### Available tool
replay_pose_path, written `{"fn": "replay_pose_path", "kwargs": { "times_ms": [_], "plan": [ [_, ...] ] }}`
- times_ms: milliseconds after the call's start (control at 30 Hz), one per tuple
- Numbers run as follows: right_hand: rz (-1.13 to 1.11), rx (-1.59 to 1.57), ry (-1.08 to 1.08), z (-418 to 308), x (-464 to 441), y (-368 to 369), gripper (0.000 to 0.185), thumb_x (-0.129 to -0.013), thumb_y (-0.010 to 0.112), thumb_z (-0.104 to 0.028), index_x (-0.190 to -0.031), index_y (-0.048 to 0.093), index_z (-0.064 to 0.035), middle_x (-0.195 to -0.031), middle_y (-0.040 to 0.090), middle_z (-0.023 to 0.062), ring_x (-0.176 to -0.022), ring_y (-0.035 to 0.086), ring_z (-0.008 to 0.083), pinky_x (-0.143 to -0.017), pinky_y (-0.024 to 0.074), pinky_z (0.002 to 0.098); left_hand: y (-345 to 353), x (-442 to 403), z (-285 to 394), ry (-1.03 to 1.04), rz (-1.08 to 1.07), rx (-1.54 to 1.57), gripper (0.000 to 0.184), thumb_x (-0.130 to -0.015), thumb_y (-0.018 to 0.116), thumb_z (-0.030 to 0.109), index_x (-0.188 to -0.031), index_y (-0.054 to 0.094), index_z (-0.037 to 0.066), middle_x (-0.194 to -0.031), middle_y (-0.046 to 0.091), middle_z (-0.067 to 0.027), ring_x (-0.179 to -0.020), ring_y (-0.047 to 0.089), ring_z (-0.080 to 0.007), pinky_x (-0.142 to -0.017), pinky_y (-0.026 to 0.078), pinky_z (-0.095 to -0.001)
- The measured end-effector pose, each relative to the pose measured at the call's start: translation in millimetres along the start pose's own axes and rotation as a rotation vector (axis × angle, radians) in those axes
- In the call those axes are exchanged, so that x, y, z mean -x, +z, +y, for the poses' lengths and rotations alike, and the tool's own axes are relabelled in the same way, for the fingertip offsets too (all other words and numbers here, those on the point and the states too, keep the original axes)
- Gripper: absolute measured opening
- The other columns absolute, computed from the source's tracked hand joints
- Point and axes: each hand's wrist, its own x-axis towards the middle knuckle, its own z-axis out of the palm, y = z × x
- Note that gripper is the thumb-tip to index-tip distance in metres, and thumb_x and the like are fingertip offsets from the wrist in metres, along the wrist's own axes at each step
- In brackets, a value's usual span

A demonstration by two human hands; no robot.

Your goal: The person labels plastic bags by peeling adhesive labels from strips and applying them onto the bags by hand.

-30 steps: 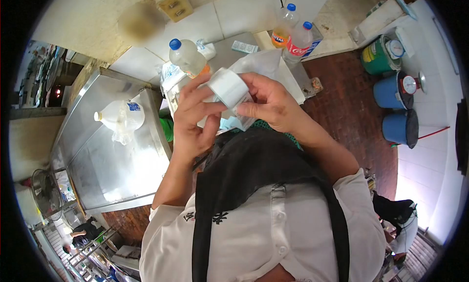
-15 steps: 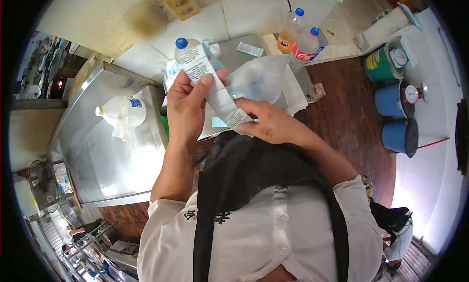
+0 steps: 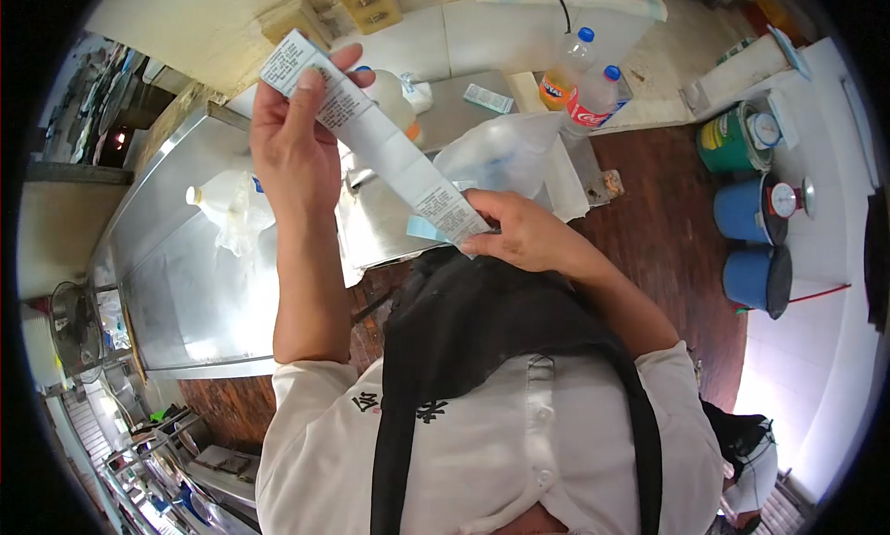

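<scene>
A long white strip of printed labels (image 3: 387, 153) is stretched diagonally between my two hands, with blocks of small dark text at both ends. My left hand (image 3: 298, 141) pinches its upper end, thumb on top. At the lower end, my right hand (image 3: 524, 227) grips it between thumb and fingers. Beneath the strip, a light blue piece (image 3: 425, 229) shows at the counter's edge. A clear plastic bag (image 3: 510, 155) lies just beyond my right hand. Partly hidden behind my left hand is a bottle (image 3: 391, 99).
Two soda bottles, one orange-labelled (image 3: 559, 82) and one red-labelled (image 3: 591, 104), stand at the back. A white jug (image 3: 225, 201) lies on the steel counter (image 3: 185, 294) at left. Blue buckets (image 3: 756, 280) line the right wall. Another person (image 3: 749, 461) is at lower right.
My left hand has moved up and left, drawing out a longer length of the strip. My right hand has stayed nearly in place on the lower end.
</scene>
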Motion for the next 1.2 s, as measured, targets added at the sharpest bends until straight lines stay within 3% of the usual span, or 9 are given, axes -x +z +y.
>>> {"fn": "replay_pose_path", "kwargs": {
  "times_ms": [67,167,267,467,733,867,933,1067,1200],
  "plan": [
    [-0.010,0.010,-0.003,0.9,1.0,-0.6,0.035,-0.086,0.068,-0.007,-0.119,0.057,0.0011,-0.098,0.069,0.0122,-0.088,0.066,0.0215,-0.083,0.0507,0.0349,-1.7,-7.6,10.1,0.025,0.008,-0.024,0.032,-0.100,0.052,0.011,-0.129,0.050,-0.002,-0.113,0.067,-0.0244,-0.094,0.070,-0.0291,-0.076,0.059,-0.0377],
    [-0.021,-0.043,0.043,2.4,0.7,0.1,0.034,-0.085,0.067,-0.005,-0.117,0.057,0.0009,-0.095,0.069,0.0120,-0.086,0.066,0.0211,-0.082,0.0508,0.0347,-5.3,-14.4,17.3,0.066,0.018,-0.027,0.037,-0.100,0.052,0.011,-0.134,0.048,-0.002,-0.114,0.067,-0.0231,-0.095,0.070,-0.0287,-0.073,0.060,-0.0373],
    [-0.049,0.005,0.101,3.8,-0.3,-2.0,0.046,-0.083,0.070,-0.006,-0.126,0.055,-0.0020,-0.104,0.069,0.0176,-0.097,0.067,0.0332,-0.086,0.0500,0.0385,-0.7,-15.4,24.5,0.090,0.011,-0.024,0.038,-0.100,0.052,0.012,-0.135,0.048,-0.002,-0.113,0.067,-0.0233,-0.092,0.070,-0.0282,-0.072,0.060,-0.0377],
    [-0.111,0.287,0.039,16.5,0.7,-4.6,0.051,-0.081,0.071,-0.008,-0.129,0.054,-0.0053,-0.110,0.069,0.0195,-0.103,0.065,0.0375,-0.089,0.0500,0.0421,5.0,-7.9,27.2,0.113,-0.019,-0.015,0.040,-0.101,0.051,0.013,-0.137,0.045,-0.001,-0.113,0.067,-0.0238,-0.084,0.070,-0.0263,-0.066,0.060,-0.0372],
    [-0.125,0.332,0.206,30.2,-4.9,6.0,0.056,-0.081,0.071,-0.008,-0.134,0.051,-0.0064,-0.112,0.068,0.0222,-0.106,0.064,0.0387,-0.091,0.0497,0.0434,4.5,-12.2,43.4,0.166,-0.010,-0.014,0.040,-0.101,0.049,0.013,-0.138,0.044,-0.002,-0.110,0.068,-0.0227,-0.080,0.069,-0.0240,-0.065,0.060,-0.0363],
    [-0.101,0.415,0.243,34.3,-4.4,9.5,0.055,-0.082,0.070,-0.010,-0.133,0.052,-0.0048,-0.114,0.066,0.0228,-0.106,0.063,0.0409,-0.090,0.0496,0.0453,11.8,-10.6,50.4,0.158,0.008,0.007,0.029,-0.102,0.049,0.013,-0.127,0.048,-0.001,-0.100,0.069,-0.0206,-0.073,0.068,-0.0234,-0.060,0.058,-0.0347],
    [0.051,0.545,0.127,18.0,6.2,13.9,0.052,-0.083,0.072,-0.012,-0.130,0.054,-0.0025,-0.115,0.066,0.0207,-0.104,0.064,0.0381,-0.089,0.0504,0.0426,14.5,-9.4,49.8,0.147,0.001,0.003,0.016,-0.102,0.049,0.013,-0.112,0.051,0.001,-0.095,0.070,-0.0205,-0.069,0.069,-0.0239,-0.058,0.059,-0.0352],
    [0.279,0.539,-0.160,-52.3,19.2,4.6,0.050,-0.086,0.073,-0.016,-0.130,0.054,-0.0003,-0.117,0.066,0.0175,-0.100,0.066,0.0334,-0.087,0.0516,0.0396,23.9,2.2,44.2,-0.018,-0.153,-0.091,0.016,-0.101,0.050,0.011,-0.114,0.047,0.001,-0.091,0.070,-0.0150,-0.061,0.066,-0.0184,-0.055,0.055,-0.0294],
    [0.640,0.211,-0.332,-88.6,11.2,-5.5,0.046,-0.088,0.072,-0.020,-0.126,0.054,-0.0003,-0.104,0.066,0.0151,-0.085,0.067,0.0235,-0.077,0.0535,0.0355,51.8,38.6,35.0,-0.377,-0.348,-0.152,0.023,-0.100,0.050,0.007,-0.122,0.047,0.000,-0.091,0.069,-0.0101,-0.064,0.065,-0.0149,-0.057,0.055,-0.0276]
  ]
}}
